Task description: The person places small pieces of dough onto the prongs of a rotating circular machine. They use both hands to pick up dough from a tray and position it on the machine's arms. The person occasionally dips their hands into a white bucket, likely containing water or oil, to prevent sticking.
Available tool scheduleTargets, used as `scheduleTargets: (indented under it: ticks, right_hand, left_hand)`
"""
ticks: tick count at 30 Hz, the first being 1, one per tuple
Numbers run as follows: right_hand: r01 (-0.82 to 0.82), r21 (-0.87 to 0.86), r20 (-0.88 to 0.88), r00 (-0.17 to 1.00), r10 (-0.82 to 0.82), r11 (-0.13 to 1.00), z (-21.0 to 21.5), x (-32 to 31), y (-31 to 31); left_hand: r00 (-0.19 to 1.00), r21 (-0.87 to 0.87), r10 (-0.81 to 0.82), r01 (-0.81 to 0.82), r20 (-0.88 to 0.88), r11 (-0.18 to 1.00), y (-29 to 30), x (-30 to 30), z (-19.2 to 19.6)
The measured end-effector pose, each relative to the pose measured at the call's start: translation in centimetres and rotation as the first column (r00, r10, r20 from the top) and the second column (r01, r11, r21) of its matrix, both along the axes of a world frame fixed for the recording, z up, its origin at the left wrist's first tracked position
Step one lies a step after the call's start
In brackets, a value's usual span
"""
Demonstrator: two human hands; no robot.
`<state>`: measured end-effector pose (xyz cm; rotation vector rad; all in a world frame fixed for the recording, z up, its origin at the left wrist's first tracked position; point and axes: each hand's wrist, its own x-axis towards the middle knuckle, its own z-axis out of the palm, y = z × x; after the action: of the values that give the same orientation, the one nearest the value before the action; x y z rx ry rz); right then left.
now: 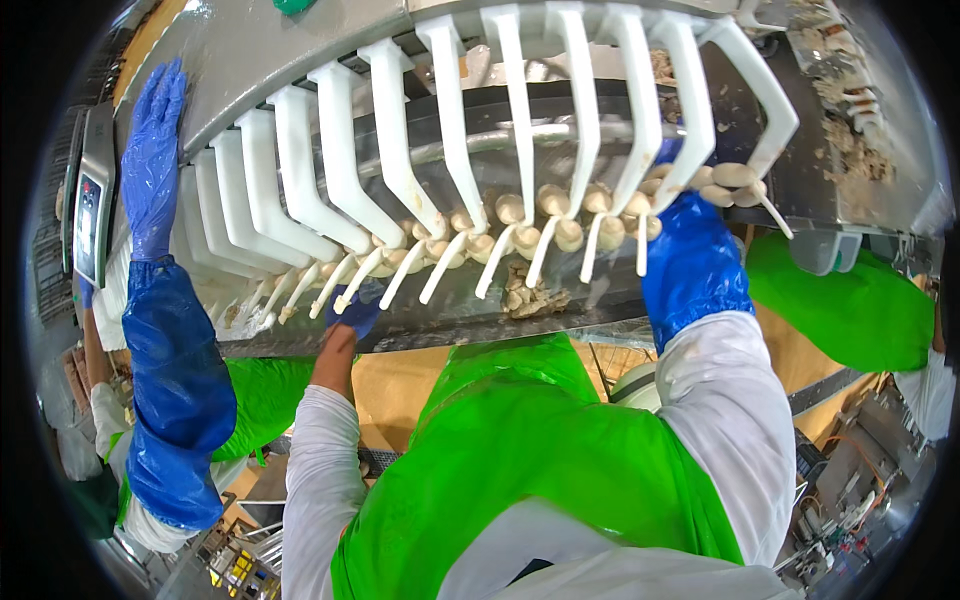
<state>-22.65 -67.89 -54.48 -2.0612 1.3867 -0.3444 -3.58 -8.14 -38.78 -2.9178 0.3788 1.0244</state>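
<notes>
A curved row of white angled bars (455,130) crosses in front of me. Pale, rounded pieces (510,209) sit in pairs along the lower ends, with thin cream-coloured sticks (445,268) pointing toward me. My left hand (358,306), in a blue glove, is low beneath the sticks; they hide most of its fingers. Behind the right-hand bars is my right hand (690,160), its glove showing only in part beside the pale pieces at the row's right end. A blue sleeve cover wraps that forearm. What either hand holds is hidden.
Pale scraps (532,296) lie on the dark metal surface (420,325) below the row. At left, a co-worker's blue-gloved hand (155,150) rests flat beside the bars, near a control panel (92,215). More scraps (858,150) lie at far right, near another green apron (840,305).
</notes>
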Motion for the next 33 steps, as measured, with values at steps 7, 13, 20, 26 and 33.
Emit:
scheduleTargets:
  ticks: [7,13,20,26,33]
  right_hand:
    - [-0.118,-0.036,-0.040,0.992,0.117,0.992,-0.6,0.7,4.5]
    - [-0.192,0.022,-0.056,0.980,0.193,0.981,-0.2,0.0,12.4]
    - [-0.480,0.060,0.099,0.875,0.473,0.875,5.5,1.7,17.0]
    - [-0.913,0.345,0.113,0.271,0.956,0.218,8.1,2.5,27.7]
    - [-0.949,0.241,0.357,0.281,0.891,0.202,5.8,-2.5,27.7]
  left_hand:
    - [0.972,0.165,0.089,-0.053,-0.217,0.985,-0.7,0.9,1.2]
    - [0.955,0.096,-0.067,0.098,-0.288,0.990,2.0,2.8,-1.3]
    - [0.937,0.200,-0.099,0.173,-0.334,0.964,0.9,3.2,-0.2]
    - [0.996,-0.018,-0.061,0.060,-0.062,0.998,2.6,3.4,-2.0]
    - [0.989,-0.438,-0.136,0.149,0.062,0.887,-6.3,-4.3,-5.2]
